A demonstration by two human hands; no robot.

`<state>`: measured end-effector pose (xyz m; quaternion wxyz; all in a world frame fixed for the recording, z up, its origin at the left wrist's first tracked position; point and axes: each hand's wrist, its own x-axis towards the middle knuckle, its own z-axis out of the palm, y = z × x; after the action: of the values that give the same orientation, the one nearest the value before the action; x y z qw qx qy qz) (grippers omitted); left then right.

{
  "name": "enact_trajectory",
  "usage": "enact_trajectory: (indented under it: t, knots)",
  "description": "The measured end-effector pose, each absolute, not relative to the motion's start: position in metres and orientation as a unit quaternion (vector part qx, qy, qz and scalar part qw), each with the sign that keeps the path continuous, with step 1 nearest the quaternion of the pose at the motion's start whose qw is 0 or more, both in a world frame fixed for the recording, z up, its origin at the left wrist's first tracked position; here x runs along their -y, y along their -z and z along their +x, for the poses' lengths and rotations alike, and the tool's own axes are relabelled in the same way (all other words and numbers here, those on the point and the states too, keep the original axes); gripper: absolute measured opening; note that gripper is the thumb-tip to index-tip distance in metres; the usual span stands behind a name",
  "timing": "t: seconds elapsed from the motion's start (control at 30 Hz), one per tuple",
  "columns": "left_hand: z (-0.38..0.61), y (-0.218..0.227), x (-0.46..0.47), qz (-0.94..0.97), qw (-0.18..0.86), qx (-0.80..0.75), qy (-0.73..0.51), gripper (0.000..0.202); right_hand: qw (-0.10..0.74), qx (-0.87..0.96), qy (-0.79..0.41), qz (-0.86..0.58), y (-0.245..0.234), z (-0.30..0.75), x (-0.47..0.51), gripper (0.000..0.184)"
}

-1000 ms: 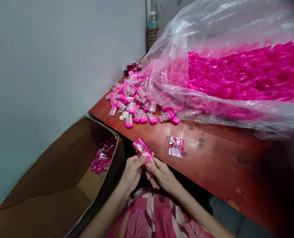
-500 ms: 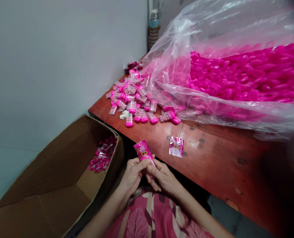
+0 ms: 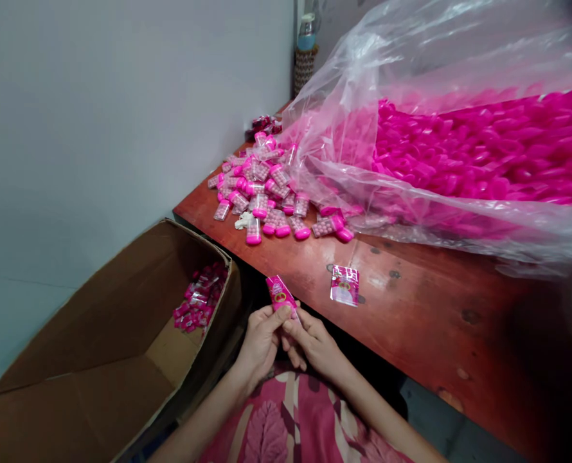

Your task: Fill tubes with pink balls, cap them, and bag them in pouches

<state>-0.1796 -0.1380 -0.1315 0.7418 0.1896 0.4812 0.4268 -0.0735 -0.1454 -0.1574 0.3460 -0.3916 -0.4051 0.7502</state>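
Between my two hands, above my lap at the table's front edge, is a pink printed wrapper sleeve [image 3: 281,293]. My left hand [image 3: 261,334] is closed on its left side, thumb on top. From the other side my right hand [image 3: 312,337] grips it too, its thumb near the lower end; what lies inside the sleeve is mostly hidden by the fingers. A second pink printed sleeve [image 3: 344,285] lies flat on the table to the right. Beyond my hands, small clear candy bottles [image 3: 259,206] with pink caps and pale round candies lie heaped.
A large clear plastic bag [image 3: 334,138] full of pink caps [image 3: 479,148] covers the back right of the red-brown table [image 3: 411,308]. At left stands an open cardboard box [image 3: 98,379] holding several pink wrapped packs [image 3: 202,296]. A bottle [image 3: 306,32] stands in a woven holder at the back.
The sleeve in my hands has turned slightly and shows less of its printed face. My hands stay nearly in place, and the view has shifted a little.
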Motion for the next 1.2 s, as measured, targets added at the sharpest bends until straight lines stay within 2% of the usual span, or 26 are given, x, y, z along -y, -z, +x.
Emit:
enact_trajectory:
  t: [0.13,0.33,0.63,0.93,1.2]
  knots:
    - [-0.184,0.132,0.136,0.193,0.747,-0.453,-0.447,0.034,0.378,0.333,-0.797,-0.334,0.157,-0.073,0.143,0.033]
    - [-0.191,0.134,0.126,0.181,0.67,-0.469,-0.546,0.023,0.426,0.26,-0.795,-0.343,0.161,-0.07,0.144,0.026]
    - [-0.184,0.137,0.134,0.223,0.664,-0.499,-0.511,0.023,0.466,0.304,-0.715,-0.422,0.157,-0.07,0.147,0.023]
    - [-0.182,0.135,0.131,0.133,0.697,-0.443,-0.548,0.027,0.437,0.375,-0.686,-0.445,0.153,-0.071,0.153,0.02]
    - [-0.181,0.139,0.142,0.113,0.72,-0.423,-0.539,0.028,0.447,0.348,-0.677,-0.47,0.155,-0.074,0.159,0.017]
